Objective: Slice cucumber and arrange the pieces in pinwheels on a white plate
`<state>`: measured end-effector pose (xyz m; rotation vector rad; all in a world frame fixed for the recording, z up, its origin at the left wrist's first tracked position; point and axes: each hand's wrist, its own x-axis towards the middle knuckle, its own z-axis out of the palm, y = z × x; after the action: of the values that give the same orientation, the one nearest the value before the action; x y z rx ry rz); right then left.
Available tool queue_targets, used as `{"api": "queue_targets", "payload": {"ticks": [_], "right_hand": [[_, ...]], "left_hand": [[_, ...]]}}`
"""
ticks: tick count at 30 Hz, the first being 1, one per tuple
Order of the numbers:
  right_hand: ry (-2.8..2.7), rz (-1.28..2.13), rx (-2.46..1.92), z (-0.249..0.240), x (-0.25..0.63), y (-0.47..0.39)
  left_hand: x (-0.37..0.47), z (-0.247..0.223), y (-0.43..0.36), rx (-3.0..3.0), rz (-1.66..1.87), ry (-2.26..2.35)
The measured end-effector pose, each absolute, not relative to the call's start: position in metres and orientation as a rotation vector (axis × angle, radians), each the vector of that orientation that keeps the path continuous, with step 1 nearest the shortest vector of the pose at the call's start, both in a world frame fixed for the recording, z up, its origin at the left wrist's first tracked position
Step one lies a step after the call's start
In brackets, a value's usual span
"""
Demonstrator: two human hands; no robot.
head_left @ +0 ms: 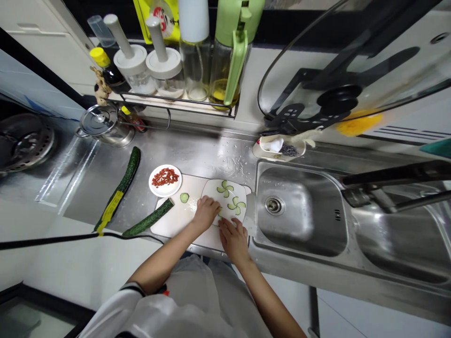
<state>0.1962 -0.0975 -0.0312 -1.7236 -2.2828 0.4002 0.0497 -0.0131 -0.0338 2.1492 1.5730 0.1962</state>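
Note:
On the right part of a white cutting board lies a white square-cornered plate. Two pinwheels of thin cucumber slices are laid out on it, and a bit of green shows by my fingertips. My left hand reaches over the plate's near left side, fingers curled down, closed on a cucumber slice mostly hidden beneath them. My right hand rests at the near edge, its fingers somewhat spread and their tips touching the plate area. A single round cucumber slice and a cut cucumber lie to the left.
A small white plate of red berries overlaps the board's back left corner. Farther left are a whole cucumber with a yellow label and a lidded steel pot. The sink is right. A seasoning rack hangs behind.

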Motion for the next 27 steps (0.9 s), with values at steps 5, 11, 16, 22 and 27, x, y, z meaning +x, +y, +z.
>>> {"api": "queue_targets", "payload": {"ticks": [5,11,16,22,27], "right_hand": [[-2.233,0.379,-1.742,-0.029,0.197,-0.096],[-2.188,0.4,-1.745,-0.03,0.198,-0.095],[-2.178,0.422,-1.746,-0.03,0.197,-0.095],[-2.194,0.443,-1.736,-0.028,0.195,-0.094],[-2.189,0.442,-1.736,-0.026,0.196,-0.093]], "left_hand": [[0.038,-0.023,-0.014,2.108,0.33,1.622],[-0.004,-0.01,-0.021,1.946,0.393,2.016],[-0.033,-0.01,-0.027,1.763,0.221,2.4],[-0.037,-0.015,-0.022,1.735,0.108,2.444],[-0.035,-0.017,-0.019,1.742,0.05,2.461]]}}
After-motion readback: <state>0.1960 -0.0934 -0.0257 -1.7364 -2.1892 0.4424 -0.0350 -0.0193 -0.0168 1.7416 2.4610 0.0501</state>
